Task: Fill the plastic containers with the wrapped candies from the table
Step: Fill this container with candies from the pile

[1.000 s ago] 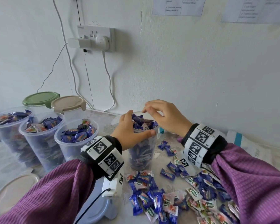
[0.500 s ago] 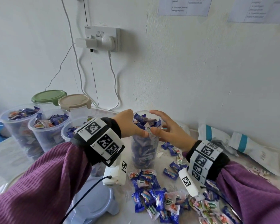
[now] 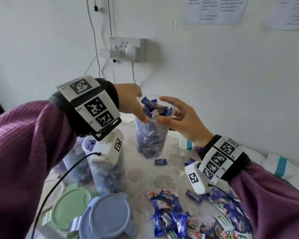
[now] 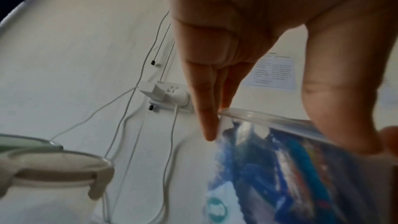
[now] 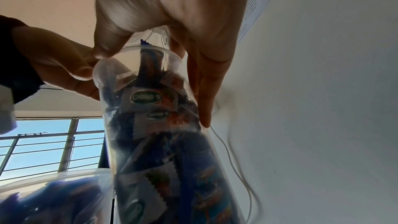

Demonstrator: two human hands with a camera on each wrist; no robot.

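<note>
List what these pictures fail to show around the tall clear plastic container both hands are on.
- Tall clear plastic container: whether it is lifted or standing is unclear in the head view.
- Left hand: in the head view the wrist band hides part of it.
- Filled containers at left: blurred and covered by the left arm in the head view.
- Wall papers: print too small.

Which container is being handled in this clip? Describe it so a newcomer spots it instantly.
Start at the wall socket; directly below it stands a tall clear container packed to its rim with blue wrapped candies. The left hand and right hand grip its rim, and unlike the other filled containers clustered at left, it stands alone.
</note>
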